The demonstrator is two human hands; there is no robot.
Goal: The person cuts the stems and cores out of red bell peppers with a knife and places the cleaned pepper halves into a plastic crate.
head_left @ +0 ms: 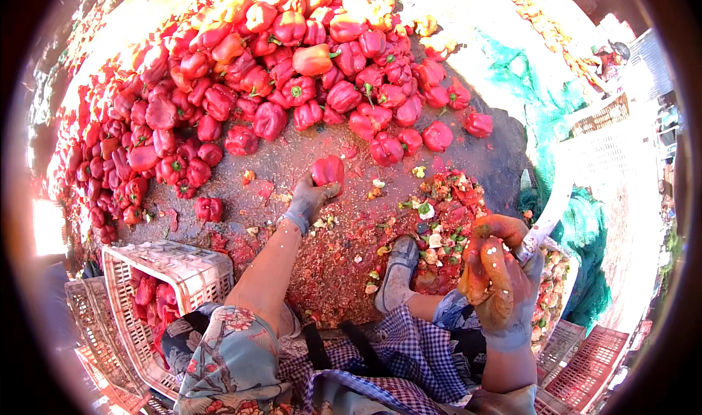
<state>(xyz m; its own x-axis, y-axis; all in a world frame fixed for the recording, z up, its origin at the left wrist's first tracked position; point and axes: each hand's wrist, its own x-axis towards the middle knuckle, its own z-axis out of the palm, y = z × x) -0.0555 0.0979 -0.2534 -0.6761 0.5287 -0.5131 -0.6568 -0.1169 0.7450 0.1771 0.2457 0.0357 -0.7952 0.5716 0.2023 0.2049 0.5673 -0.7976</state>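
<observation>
My left hand (310, 199) reaches forward over the floor, its fingers closed around a whole red bell pepper (327, 171). At the right, my raised right hand (502, 276) grips a knife (550, 212); its pale, smeared blade points up and away, and the handle is mostly hidden in my fist. Orange stains cover the fingers of that hand. Ahead lies a large heap of red bell peppers (270, 121), with an orange-red one (313, 60) among them. A single red pepper (209, 209) rests apart, to the left of my forearm.
A plastic crate (191, 263) with red pepper pieces (155, 298) stands tilted at my left. Pepper scraps (437, 241) and seeds litter the wet floor by my shoe (399, 272). Another container of scraps (550, 294) sits at my right, near green netting (585, 269) and red crates (589, 367).
</observation>
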